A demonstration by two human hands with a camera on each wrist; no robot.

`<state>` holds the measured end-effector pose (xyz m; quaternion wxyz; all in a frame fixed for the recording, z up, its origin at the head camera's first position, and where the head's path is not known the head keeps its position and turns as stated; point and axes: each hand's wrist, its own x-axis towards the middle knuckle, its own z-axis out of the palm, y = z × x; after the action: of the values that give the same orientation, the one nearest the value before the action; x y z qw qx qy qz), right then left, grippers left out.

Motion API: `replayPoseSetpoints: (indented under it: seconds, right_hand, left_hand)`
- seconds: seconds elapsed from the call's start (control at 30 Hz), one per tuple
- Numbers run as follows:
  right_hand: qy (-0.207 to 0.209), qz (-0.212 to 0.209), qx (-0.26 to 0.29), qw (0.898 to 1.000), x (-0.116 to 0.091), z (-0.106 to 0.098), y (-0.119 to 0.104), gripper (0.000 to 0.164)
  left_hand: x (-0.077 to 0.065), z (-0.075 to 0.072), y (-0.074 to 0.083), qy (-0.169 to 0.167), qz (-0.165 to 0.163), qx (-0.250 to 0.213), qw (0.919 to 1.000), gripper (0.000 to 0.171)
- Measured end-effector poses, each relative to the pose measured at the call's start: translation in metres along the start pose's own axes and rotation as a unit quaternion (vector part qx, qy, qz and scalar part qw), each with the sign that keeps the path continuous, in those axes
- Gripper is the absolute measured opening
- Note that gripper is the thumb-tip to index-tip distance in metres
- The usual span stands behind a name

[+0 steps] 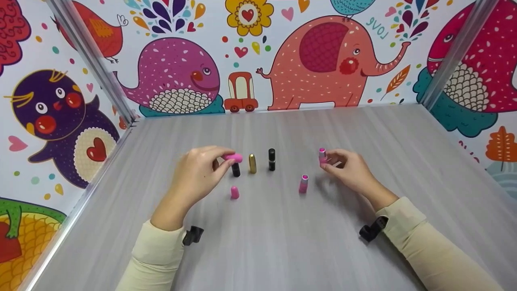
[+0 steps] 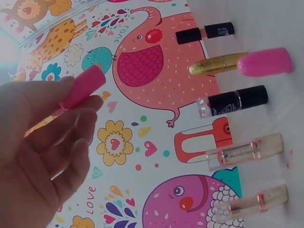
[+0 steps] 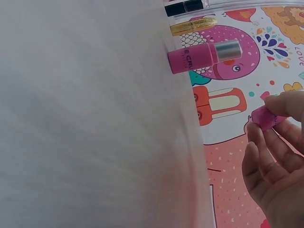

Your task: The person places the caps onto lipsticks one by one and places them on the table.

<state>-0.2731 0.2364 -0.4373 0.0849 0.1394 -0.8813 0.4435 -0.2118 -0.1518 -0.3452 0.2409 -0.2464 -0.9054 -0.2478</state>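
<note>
My left hand (image 1: 198, 169) pinches a bright pink lipstick cap (image 1: 233, 157) between thumb and fingers, above the table. In the left wrist view the cap (image 2: 88, 85) points away from the palm. On the other side, my right hand (image 1: 351, 169) grips an uncapped pink lipstick (image 1: 322, 154), its silver collar facing up; the fingers hide part of its base. Another uncapped pink lipstick (image 1: 303, 184) stands upright to the left of that hand. A second pink cap (image 1: 234, 192) stands below and right of my left hand.
A gold lipstick (image 1: 252, 163) and a black lipstick (image 1: 272, 159) stand between the hands. Another black tube (image 1: 236, 169) is partly covered by the held cap. The left wrist view adds two clear-topped lipsticks, one (image 2: 247, 154) nearer the black tube. Printed panels border the grey table (image 1: 262, 242).
</note>
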Motion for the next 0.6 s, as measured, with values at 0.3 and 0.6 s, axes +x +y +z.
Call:
replayPoseSetpoints:
  seconds: [0.3, 0.6]
  right_hand:
    - [-0.008, -0.021, 0.016, 1.0, -0.004, 0.0, -0.016, 0.025]
    - [-0.006, -0.046, 0.017, 0.999, -0.007, 0.0, -0.028, 0.024]
  left_hand:
    - [-0.001, -0.003, 0.008, -0.002, 0.001, -0.019, 0.9998, 0.02]
    - [-0.001, 0.0, 0.009, 0.002, 0.019, -0.023, 0.9996, 0.019]
